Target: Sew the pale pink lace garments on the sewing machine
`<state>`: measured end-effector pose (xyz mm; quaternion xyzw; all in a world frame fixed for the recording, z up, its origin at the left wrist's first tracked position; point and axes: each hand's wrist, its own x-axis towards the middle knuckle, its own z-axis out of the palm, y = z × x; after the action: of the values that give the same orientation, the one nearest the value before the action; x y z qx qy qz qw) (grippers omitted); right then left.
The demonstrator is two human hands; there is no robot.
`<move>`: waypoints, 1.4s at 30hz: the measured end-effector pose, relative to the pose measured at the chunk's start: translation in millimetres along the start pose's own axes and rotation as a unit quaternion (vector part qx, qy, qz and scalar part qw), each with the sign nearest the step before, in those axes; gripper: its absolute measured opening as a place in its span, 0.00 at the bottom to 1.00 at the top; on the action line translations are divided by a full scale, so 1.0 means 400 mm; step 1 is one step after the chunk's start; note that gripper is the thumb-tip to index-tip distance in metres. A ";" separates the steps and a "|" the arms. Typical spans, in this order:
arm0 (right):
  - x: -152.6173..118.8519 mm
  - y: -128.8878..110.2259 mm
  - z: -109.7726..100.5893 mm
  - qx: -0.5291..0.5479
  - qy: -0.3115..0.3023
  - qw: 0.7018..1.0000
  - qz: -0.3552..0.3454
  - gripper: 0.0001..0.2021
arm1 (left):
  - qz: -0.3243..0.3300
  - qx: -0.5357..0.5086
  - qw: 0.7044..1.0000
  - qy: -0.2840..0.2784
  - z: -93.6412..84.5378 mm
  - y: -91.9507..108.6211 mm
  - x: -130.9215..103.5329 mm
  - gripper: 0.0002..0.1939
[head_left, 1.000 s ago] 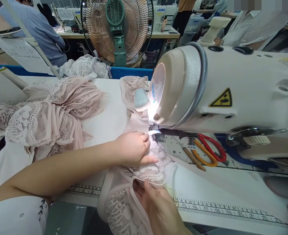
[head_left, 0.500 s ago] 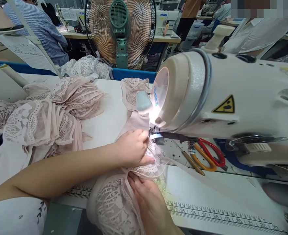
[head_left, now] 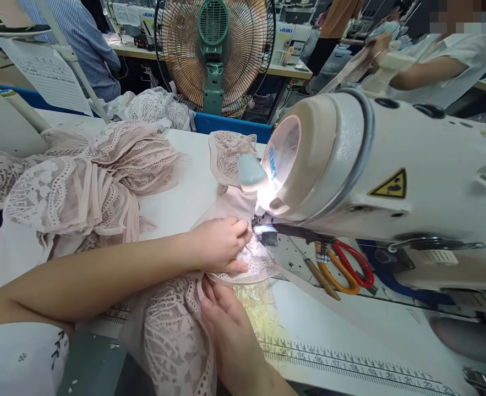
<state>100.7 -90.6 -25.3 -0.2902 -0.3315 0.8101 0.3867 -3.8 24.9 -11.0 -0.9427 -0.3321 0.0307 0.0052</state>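
Note:
A pale pink lace bra (head_left: 176, 330) runs from under the presser foot (head_left: 265, 234) of a lit sewing machine (head_left: 391, 181) to the table's front edge, where its cup hangs over. My left hand (head_left: 220, 245) lies on the lace just left of the foot, fingers curled together and thumb pressed on the scalloped trim. Below it, my right hand (head_left: 230, 324) grips the bra's edge between thumb and fingers, beside the cup. Some right fingers are hidden under the fabric. Another lace part (head_left: 230, 157) of the same colour lies behind the needle area.
A heap of pink lace pieces (head_left: 102, 176) fills the table's left side. Red-handled scissors (head_left: 356, 264), an orange-handled tool (head_left: 339, 278) and an awl-like tool (head_left: 323, 279) lie under the machine arm. A printed ruler (head_left: 342, 363) runs along the front. Behind stand a fan (head_left: 213, 55) and other people.
Both hands and the bra have shifted left, away from the foot, and the cup hangs further left. The view has turned slightly. At back right, a person's arms and held fabric now show.

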 end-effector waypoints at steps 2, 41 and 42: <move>-0.031 -0.031 -0.021 -0.177 -0.047 0.983 0.022 0.25 | 0.008 -0.001 1.000 -0.005 -0.007 -0.004 -0.005 0.39; -0.010 -0.142 -0.192 -0.888 0.065 0.393 -0.231 0.18 | 0.176 -0.086 0.975 0.109 0.019 -0.026 -0.018 0.17; -0.008 -0.142 -0.187 -0.890 0.068 0.387 -0.230 0.18 | 0.175 -0.090 0.975 0.105 0.017 -0.031 -0.014 0.17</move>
<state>181.4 -42.5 -27.2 -0.4356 -0.8899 -0.0907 0.1003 -16.3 30.8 -17.2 -0.9808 -0.1607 -0.0981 -0.0501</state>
